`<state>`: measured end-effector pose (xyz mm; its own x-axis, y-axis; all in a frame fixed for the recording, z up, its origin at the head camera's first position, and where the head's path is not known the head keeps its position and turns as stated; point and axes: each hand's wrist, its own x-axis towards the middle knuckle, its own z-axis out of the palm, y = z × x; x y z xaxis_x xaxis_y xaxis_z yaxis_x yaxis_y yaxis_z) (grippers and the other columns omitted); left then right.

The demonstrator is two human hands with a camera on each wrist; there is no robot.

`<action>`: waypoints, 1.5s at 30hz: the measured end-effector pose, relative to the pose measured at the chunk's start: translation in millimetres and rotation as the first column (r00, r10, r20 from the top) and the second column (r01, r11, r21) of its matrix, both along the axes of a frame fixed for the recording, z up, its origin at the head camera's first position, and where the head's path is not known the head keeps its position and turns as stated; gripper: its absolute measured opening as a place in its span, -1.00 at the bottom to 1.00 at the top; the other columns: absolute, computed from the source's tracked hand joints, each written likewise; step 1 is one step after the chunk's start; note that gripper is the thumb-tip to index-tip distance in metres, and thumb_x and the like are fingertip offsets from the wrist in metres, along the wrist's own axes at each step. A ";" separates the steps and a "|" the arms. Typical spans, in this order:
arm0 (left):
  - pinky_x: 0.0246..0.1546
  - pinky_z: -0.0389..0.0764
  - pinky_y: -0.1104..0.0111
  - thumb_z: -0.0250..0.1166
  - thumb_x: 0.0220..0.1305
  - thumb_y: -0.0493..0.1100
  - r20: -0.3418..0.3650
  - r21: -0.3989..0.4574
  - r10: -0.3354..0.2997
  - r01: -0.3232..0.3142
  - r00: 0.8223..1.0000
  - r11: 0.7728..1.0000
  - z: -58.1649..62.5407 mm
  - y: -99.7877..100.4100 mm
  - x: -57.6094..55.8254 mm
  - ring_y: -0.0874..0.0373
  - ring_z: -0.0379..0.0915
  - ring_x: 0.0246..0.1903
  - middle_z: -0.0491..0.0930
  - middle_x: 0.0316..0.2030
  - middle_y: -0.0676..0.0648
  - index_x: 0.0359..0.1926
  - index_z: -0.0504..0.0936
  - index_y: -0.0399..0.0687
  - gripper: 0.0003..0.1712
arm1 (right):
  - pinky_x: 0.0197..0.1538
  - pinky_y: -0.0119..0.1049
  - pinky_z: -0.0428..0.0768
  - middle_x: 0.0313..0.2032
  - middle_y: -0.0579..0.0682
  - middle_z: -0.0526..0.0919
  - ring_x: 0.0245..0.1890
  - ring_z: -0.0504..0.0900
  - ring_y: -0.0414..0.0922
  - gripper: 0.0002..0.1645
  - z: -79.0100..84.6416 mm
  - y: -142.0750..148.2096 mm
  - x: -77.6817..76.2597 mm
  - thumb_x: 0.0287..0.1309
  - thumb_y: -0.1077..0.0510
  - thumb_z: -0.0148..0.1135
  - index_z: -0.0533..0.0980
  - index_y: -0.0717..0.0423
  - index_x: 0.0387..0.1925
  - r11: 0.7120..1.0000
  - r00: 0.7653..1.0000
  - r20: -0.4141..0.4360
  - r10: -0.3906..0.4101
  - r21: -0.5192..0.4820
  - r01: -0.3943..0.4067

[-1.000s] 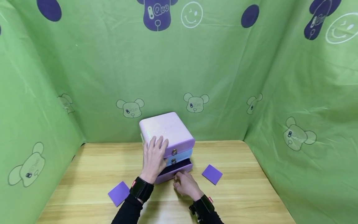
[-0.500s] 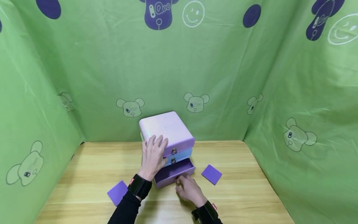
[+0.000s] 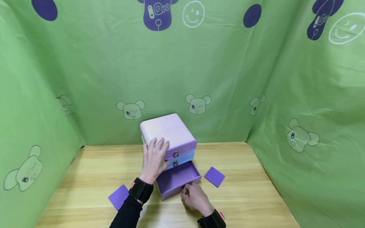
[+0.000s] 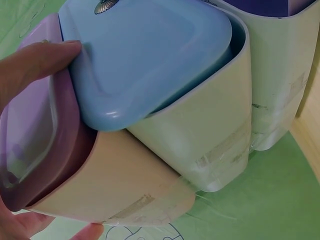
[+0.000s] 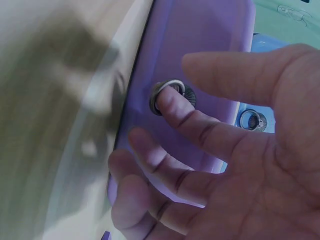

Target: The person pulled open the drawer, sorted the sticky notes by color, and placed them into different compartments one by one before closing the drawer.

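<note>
A small chest of drawers (image 3: 168, 128) with a pale purple top stands at the back of the table in the head view. Its lowest purple drawer (image 3: 179, 178) is pulled far out, with nothing visible inside. My right hand (image 3: 195, 198) is at that drawer's front, index finger hooked through the metal ring pull (image 5: 154, 101). On the chest's left front corner rests my left hand (image 3: 153, 162), fingers spread over the top. In the left wrist view, its thumb (image 4: 52, 56) crosses the top purple drawer front and touches the edge of the blue drawer (image 4: 150, 60).
Two flat purple squares lie on the wooden table (image 3: 251, 196): one square (image 3: 118, 196) by the left forearm, another square (image 3: 214, 176) right of the chest. Green printed cloth (image 3: 182, 63) walls in the table at the back and both sides.
The lowest drawer has slid out toward me from slightly ajar to wide, and my right hand has moved nearer with it. My left hand stays on the chest.
</note>
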<state>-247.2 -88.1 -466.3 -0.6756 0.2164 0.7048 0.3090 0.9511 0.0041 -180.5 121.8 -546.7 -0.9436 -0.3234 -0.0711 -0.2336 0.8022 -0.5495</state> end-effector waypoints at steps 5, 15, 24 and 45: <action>-0.01 0.60 -0.06 0.78 -0.57 0.11 0.002 0.007 0.011 -0.011 1.000 1.000 -2.0 -3.7 0.4 -0.17 0.57 0.11 0.68 0.13 -0.12 0.11 0.63 0.05 0.02 | -0.24 -0.24 0.46 -0.31 -0.07 0.50 -0.26 0.42 -0.13 -0.85 0.4 3.2 9.6 0.15 0.14 0.35 0.51 -0.05 -0.44 1.000 1.000 -0.012 0.005 -0.010 -0.006; -0.01 0.58 -0.04 0.78 -0.55 0.10 0.019 0.012 0.006 -0.006 1.000 1.000 -4.1 -1.8 3.1 -0.17 0.57 0.11 0.68 0.14 -0.12 0.11 0.63 0.05 0.01 | -0.22 -0.22 0.47 -0.30 -0.08 0.51 -0.25 0.43 -0.13 -0.84 4.0 7.8 26.9 0.16 0.10 0.37 0.51 -0.07 -0.45 1.000 1.000 0.001 -0.005 0.003 0.005; 0.02 0.57 -0.10 0.78 -0.52 0.06 0.029 0.012 0.019 -0.019 0.999 1.000 -2.0 0.1 2.2 -0.20 0.53 0.11 0.68 0.11 -0.10 0.06 0.62 0.03 -0.05 | -0.05 -0.01 0.58 -0.20 -0.05 0.59 -0.17 0.51 -0.08 -0.90 7.4 10.6 28.5 0.21 0.06 0.35 0.58 -0.04 -0.33 0.999 0.998 0.054 0.042 -0.013 -0.042; 0.23 0.47 -0.33 0.79 -0.57 0.17 0.165 -0.062 0.071 -0.061 0.984 0.996 4.8 4.5 2.4 -0.35 0.28 0.41 0.40 0.40 -0.24 0.35 0.42 0.13 0.29 | -0.46 -0.38 0.43 -0.54 -0.06 0.57 -0.52 0.47 -0.16 -0.77 38.3 63.5 -15.4 0.20 0.14 0.37 0.55 0.14 -0.50 0.996 0.979 0.179 -0.092 0.003 0.093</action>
